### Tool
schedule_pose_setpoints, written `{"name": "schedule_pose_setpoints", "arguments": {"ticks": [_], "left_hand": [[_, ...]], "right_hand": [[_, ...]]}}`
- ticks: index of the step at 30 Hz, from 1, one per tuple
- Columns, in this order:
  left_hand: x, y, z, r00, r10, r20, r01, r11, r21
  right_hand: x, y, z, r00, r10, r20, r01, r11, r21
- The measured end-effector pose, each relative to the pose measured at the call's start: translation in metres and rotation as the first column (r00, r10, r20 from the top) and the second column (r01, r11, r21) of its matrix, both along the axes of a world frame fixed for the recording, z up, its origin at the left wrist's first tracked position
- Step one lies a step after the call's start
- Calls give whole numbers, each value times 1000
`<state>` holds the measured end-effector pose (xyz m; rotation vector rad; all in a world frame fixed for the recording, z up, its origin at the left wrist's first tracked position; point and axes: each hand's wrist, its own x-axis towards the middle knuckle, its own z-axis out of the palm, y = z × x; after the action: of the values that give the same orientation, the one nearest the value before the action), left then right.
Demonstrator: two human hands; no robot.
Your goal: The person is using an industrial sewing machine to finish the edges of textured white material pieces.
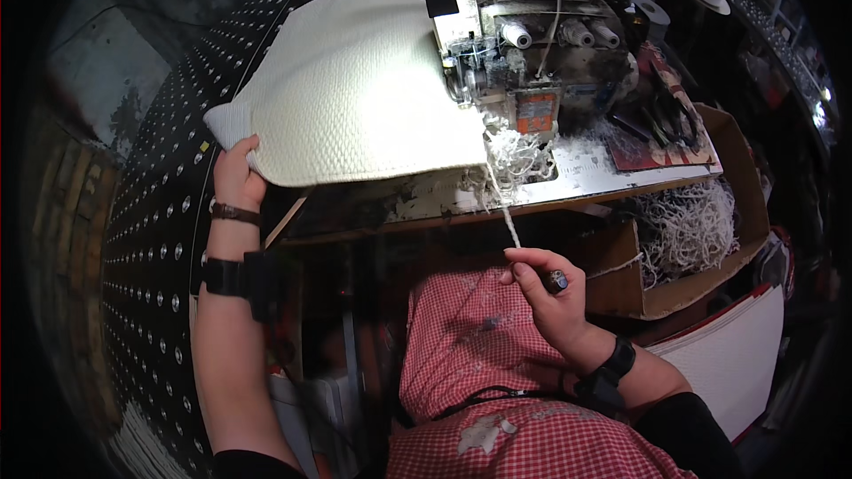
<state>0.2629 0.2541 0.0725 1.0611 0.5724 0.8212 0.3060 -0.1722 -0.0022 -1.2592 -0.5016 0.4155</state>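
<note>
A cream woven fabric panel [355,89] lies across the sewing machine's table, its right edge at the machine's needle area. My left hand [238,168] grips its near left corner, where a folded pale striped flap [231,122] stands up. The machine looks like an overlock sewing machine [532,44], lit by a bright lamp. From the panel's near right corner a twisted white thread tail [511,225] runs down to my right hand [555,302]. That hand is closed around a short dark handle [556,281]; its other end is hidden. Its fingertips are at the tail's end.
Loose white thread scraps [519,155] pile beside the needle area. A cardboard box [635,270] of thread waste stands to the right, above stacked pale panels [728,364]. Scissors [676,115] lie on the table's right. A black studded surface [169,186] is at left.
</note>
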Motion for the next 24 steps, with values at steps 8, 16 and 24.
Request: {"name": "schedule_pose_setpoints", "arguments": {"ticks": [8,16,24], "left_hand": [[55,35,3,998,59,-9,-59,998,-28],[73,50,11,993,117,5,-117,993,-32],[-17,69,22,510,724,-464,43,518,854]], "right_hand": [[4,-3,-1,996,-41,-85,36,998,-51],[9,-4,-9,992,58,-110,-71,991,-111],[19,9,-11,946,169,275,-80,948,-308]]}}
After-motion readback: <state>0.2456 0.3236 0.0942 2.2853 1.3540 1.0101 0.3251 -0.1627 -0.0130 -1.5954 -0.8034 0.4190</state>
